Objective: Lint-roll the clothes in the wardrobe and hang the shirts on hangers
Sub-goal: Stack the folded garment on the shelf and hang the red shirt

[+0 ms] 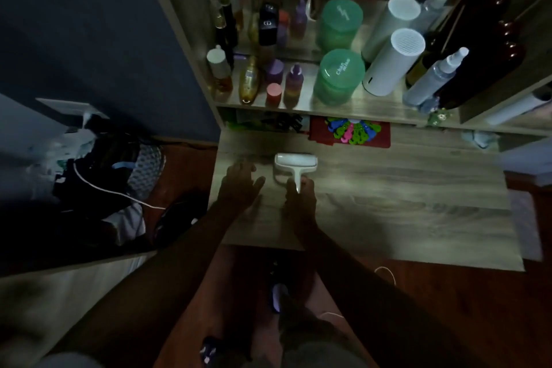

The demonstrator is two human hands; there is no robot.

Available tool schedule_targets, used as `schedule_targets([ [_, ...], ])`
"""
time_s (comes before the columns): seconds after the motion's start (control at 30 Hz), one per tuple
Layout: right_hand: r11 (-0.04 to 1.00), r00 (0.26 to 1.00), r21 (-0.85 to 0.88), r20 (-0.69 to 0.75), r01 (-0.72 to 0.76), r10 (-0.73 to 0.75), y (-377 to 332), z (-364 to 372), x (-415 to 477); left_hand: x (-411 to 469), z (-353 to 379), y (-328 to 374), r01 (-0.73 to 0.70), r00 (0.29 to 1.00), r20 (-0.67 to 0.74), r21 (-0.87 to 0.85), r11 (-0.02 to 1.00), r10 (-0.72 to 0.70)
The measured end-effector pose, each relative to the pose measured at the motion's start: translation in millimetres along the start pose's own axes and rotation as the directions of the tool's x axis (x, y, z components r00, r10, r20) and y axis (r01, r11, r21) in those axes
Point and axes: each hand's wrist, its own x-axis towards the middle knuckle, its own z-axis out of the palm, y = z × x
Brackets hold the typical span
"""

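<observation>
Right hand (pixel 300 203) is pinching the handle of the white lint roller (pixel 295 165), which is lying on the wooden desk (pixel 403 203) just beyond its fingertips, while left hand (pixel 239 185) is resting open-palmed beside it.

Darkness is swallowing the heap of clothes (pixel 98 176) at the left of the frame, blurring single garments together. The right hand (pixel 300 203) is covering the lint roller (pixel 295 166) handle's lower end, hiding its grip.
</observation>
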Motion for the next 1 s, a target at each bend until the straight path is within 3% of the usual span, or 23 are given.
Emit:
schedule_targets([
  [0.1, 0.999, 1.000, -0.027, -0.025, 0.018, -0.019, -4.6, 0.7, 8.7, 12.8, 10.0, -8.3, -0.017, 0.999, 0.035, 0.178, 0.984, 0.011],
  [0.33, 0.950, 0.981, -0.266, -0.061, 0.164, -0.186, -2.0, 10.8, 22.1, 12.9, 20.5, -17.7, -0.056, 0.994, 0.108, 0.360, 0.931, 0.018],
  [0.63, 0.897, 0.976, -0.399, -0.021, 0.189, -0.215, -3.9, 14.9, 38.4, 15.2, 23.7, -19.6, -0.058, 0.994, 0.112, 0.381, 0.923, 0.016],
  [0.9, 0.894, 0.967, -0.390, -0.033, 0.221, -0.253, -8.0, 7.6, 37.9, 10.0, 18.6, -19.0, -0.050, 0.995, 0.096, 0.321, 0.946, 0.021],
  [1.0, 0.899, 0.948, -0.347, -0.075, 0.266, -0.310, -22.3, 4.8, 26.7, 0.1, 7.1, -18.6, -0.039, 0.999, 0.027, 0.279, 0.959, 0.033],
])
